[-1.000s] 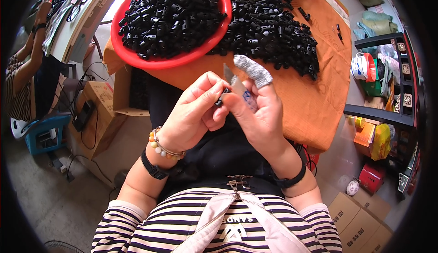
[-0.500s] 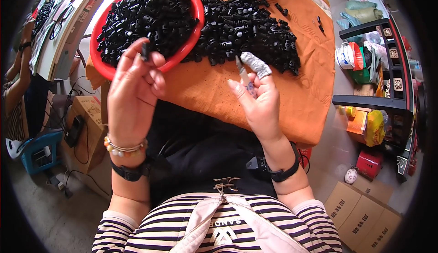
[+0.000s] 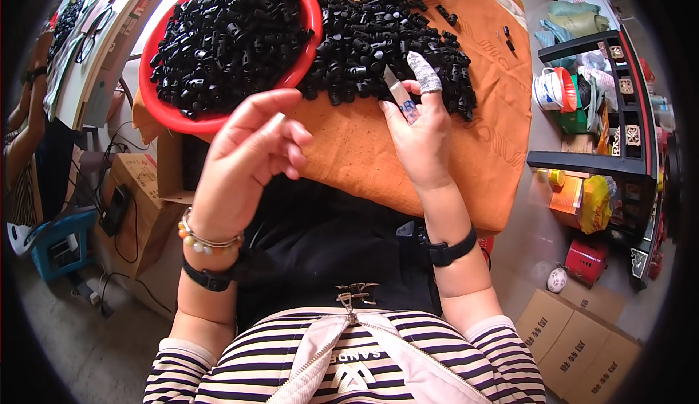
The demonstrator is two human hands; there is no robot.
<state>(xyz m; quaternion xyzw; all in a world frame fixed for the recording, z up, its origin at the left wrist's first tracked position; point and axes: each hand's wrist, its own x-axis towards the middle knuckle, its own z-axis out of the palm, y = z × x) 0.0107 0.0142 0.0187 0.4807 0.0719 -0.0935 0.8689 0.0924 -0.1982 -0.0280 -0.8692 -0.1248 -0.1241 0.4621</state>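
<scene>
My right hand (image 3: 422, 131) grips a small knife (image 3: 400, 96), its pointed blade tilted up toward the far left. The handle looks pale with blue marks, and grey-white wrapping covers the index finger. My left hand (image 3: 247, 156) hovers over the near edge of the table, fingers loosely curled and apart, and I see nothing held in it. Just beyond it stands a red basin (image 3: 312, 40) heaped with small black plastic parts (image 3: 226, 40). A loose pile of similar black parts (image 3: 386, 32) lies to the right, beyond the knife tip.
An orange cloth (image 3: 473, 163) covers the table, with a few stray parts (image 3: 510, 40) at far right. Below the left hand is an open cardboard box (image 3: 171, 174). A black-framed shelf (image 3: 597, 162) with bags and tubs stands to the right, above flat cartons (image 3: 575, 338).
The black part in my left hand is gone from it, and that hand has moved right and nearer me. My right hand has shifted slightly farther away with the knife.
</scene>
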